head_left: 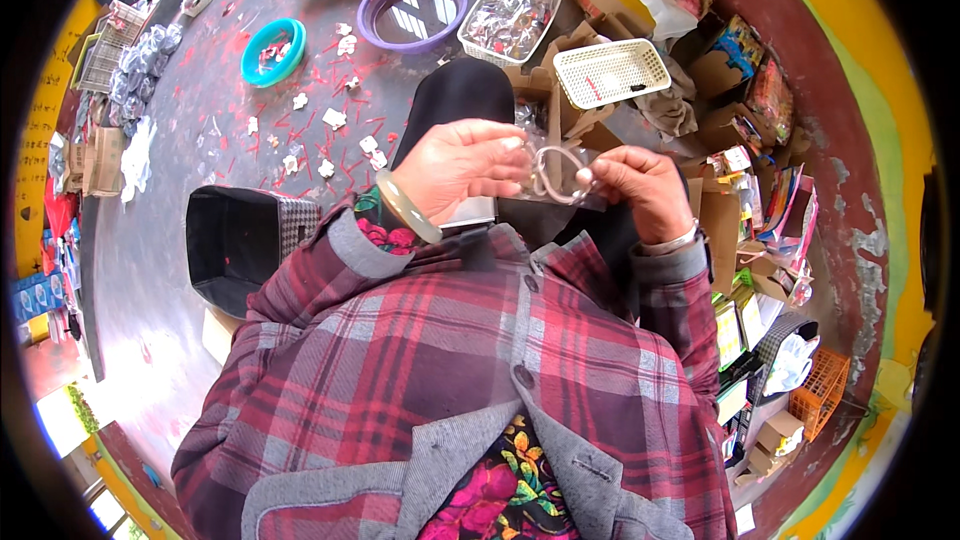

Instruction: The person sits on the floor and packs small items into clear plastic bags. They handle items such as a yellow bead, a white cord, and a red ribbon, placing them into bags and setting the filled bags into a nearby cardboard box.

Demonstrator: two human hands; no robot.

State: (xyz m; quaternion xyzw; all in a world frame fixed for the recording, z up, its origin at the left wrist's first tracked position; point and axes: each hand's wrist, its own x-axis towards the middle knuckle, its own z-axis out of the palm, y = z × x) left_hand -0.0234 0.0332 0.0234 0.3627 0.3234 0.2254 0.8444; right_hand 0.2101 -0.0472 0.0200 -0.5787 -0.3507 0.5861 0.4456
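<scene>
Pinkish loop (542, 174) in a clear bag (556, 170) looks light, slippery, best held edgewise: right grip (648, 194) pinches the bag, left grip's (455, 168) closure I cannot tell.

Scuffed grey floor (150, 260): black box (235, 240) at nine o'clock, teal basin (250, 62) at ten-thirty, white basket (492, 54) at twelve

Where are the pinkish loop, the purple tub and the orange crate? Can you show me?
Pinkish loop (541, 170): head view, on its left edge.
Purple tub (366, 18): head view, on the left part of its rim.
Orange crate (818, 394): head view, on its side.
</scene>
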